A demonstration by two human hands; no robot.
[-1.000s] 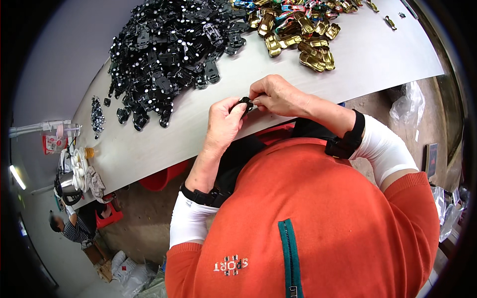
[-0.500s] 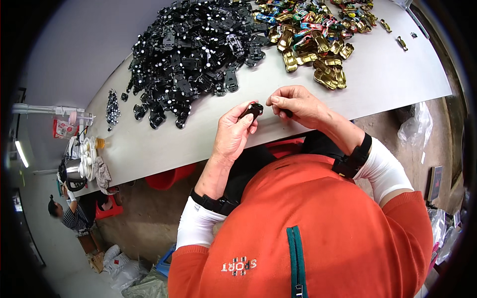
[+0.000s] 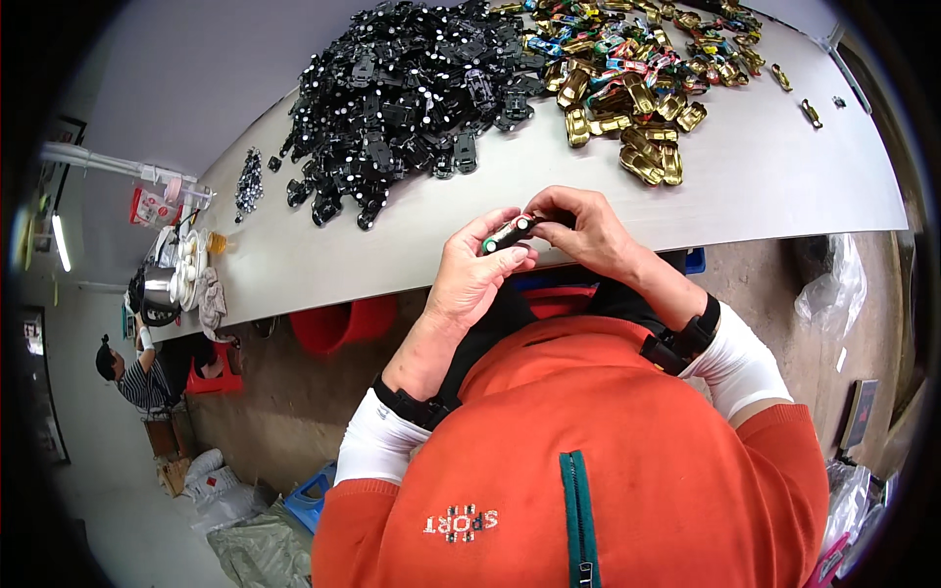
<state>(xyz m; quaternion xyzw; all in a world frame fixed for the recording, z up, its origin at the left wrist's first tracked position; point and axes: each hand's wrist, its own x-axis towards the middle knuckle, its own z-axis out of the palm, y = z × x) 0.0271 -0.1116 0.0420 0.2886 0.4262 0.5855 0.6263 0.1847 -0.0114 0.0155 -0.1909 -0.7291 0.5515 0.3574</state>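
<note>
Orange knit top (image 3: 441, 461) | left hand (image 3: 474, 272): thumb and fingers clamped on small dark toy car (image 3: 508, 235), above pale table's (image 3: 725, 201) near edge | right hand (image 3: 591, 235): fingertips bunched at car's right end, cannot tell whether they grip | farther across: black chassis heap (image 3: 402, 113), gold and multicoloured car bodies (image 3: 642, 162) right of it | person in stripes (image 3: 147, 380), far left

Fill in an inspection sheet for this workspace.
Surface: pale table, bearing several piles.
Job's things: black toy-car chassis heaped; gold and multicoloured car bodies to their right; small shiny parts at left.
Clutter: metal pot, cloth and white round pieces at the table's left end.
Hands: left hand grips a toy car; right hand is at the car's right end, contact unclear.
Cables: nothing seen.
Surroundings: co-worker at left; red container under the table; clear plastic at right.
</note>
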